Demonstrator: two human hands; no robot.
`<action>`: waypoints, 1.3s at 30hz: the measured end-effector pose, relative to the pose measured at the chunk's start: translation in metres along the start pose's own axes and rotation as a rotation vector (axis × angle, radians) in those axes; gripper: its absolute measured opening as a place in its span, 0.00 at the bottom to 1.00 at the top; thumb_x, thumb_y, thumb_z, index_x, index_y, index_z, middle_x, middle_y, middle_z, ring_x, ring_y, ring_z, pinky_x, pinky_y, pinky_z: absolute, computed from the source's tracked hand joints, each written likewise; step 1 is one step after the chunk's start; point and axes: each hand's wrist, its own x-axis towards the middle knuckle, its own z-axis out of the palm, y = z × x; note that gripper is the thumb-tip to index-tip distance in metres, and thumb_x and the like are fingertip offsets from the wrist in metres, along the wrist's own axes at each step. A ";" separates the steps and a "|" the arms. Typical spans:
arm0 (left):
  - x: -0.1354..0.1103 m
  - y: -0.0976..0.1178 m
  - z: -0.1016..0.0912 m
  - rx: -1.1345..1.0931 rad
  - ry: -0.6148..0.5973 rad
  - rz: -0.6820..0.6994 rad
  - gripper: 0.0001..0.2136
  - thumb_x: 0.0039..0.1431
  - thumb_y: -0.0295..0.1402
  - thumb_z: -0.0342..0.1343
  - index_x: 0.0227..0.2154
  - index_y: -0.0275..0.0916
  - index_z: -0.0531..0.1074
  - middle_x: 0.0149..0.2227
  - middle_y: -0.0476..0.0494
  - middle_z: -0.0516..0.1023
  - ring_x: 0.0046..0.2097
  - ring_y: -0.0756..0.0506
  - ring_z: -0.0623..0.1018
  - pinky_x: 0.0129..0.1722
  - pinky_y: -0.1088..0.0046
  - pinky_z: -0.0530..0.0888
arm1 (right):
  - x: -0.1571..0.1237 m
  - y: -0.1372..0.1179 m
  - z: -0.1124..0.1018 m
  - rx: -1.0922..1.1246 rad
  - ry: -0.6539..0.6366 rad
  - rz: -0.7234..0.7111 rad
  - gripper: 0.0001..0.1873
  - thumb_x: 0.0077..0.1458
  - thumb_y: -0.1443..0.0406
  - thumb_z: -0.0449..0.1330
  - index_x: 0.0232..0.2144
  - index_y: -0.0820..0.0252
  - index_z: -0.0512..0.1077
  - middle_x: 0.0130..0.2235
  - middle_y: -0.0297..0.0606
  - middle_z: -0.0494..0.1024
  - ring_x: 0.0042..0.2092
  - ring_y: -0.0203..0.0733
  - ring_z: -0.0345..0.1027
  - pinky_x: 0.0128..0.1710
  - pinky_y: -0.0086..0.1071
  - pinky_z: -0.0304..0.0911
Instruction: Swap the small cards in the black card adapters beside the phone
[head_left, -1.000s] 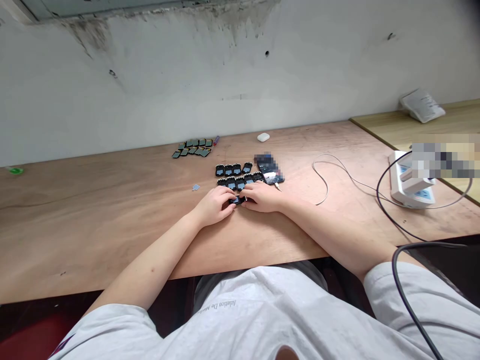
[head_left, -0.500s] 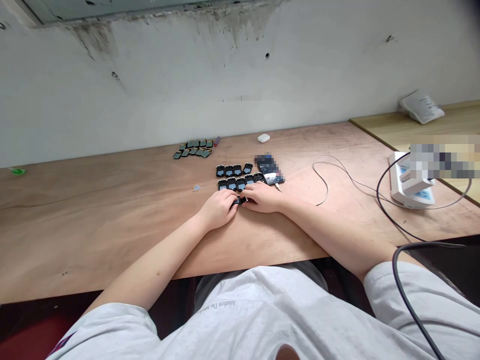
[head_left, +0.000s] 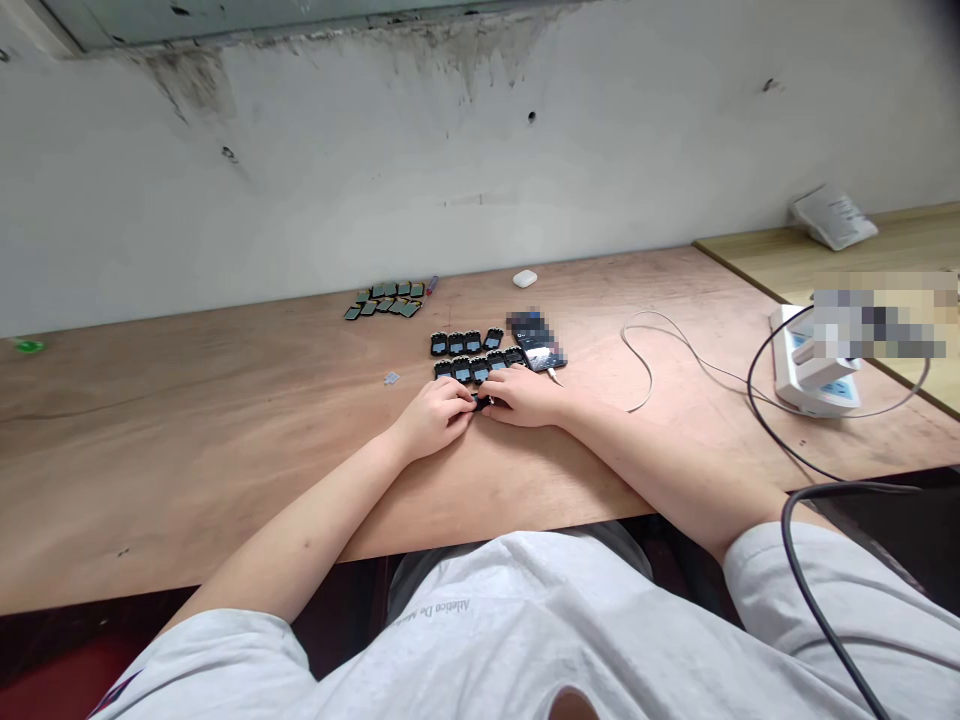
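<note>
1. Small black part [head_left: 481,401] sits pinched between the fingertips of both hands, low over the tabletop [head_left: 187,440], near the front-middle of it.
2. Left hand [head_left: 435,417] closes on the part's left end, fingers curled, heel of the hand resting on the wood.
3. Right hand [head_left: 525,396] closes on the part's right end, knuckles up; the two hands meet at the part, fingertips touching or nearly so.
4. Nearest the camera, a grey shirt [head_left: 480,630] carries mirrored print that seems to read "Atletico De M…"; the rest is lost in a fold.
5. Just beyond the fingers lie two rows of matching black parts [head_left: 465,355] with pale blue faces, the near row almost touching the right hand.
6. A phone [head_left: 541,350], its screen blurred, lies just right of those rows with a white cable [head_left: 645,360] looping off to the right.
7. Further back and to the left lies a cluster of flat greenish pieces [head_left: 386,299].
8. A white earbud case [head_left: 525,278] rests near the wall.
9. At far right sits a white power strip [head_left: 814,375] with a black cord [head_left: 757,400]; its label is too small to read.
</note>
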 end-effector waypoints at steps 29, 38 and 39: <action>-0.001 -0.012 -0.001 0.077 0.234 0.014 0.06 0.69 0.32 0.56 0.43 0.44 0.77 0.49 0.40 0.81 0.52 0.42 0.80 0.53 0.58 0.78 | -0.002 -0.001 -0.002 0.081 0.154 0.006 0.17 0.70 0.58 0.55 0.56 0.60 0.71 0.47 0.46 0.76 0.43 0.46 0.72 0.43 0.36 0.65; 0.002 -0.085 -0.008 0.375 0.389 -0.615 0.06 0.66 0.30 0.52 0.40 0.39 0.74 0.56 0.31 0.76 0.53 0.33 0.78 0.52 0.51 0.73 | -0.005 0.003 -0.001 0.144 0.213 0.068 0.25 0.68 0.63 0.56 0.65 0.59 0.62 0.53 0.47 0.74 0.45 0.45 0.75 0.43 0.37 0.69; 0.004 -0.089 -0.008 0.381 0.342 -0.658 0.07 0.65 0.30 0.52 0.40 0.39 0.75 0.56 0.31 0.76 0.52 0.33 0.78 0.51 0.51 0.73 | -0.005 0.003 0.000 0.141 0.209 0.052 0.24 0.68 0.63 0.56 0.64 0.59 0.63 0.52 0.47 0.74 0.44 0.45 0.75 0.43 0.37 0.69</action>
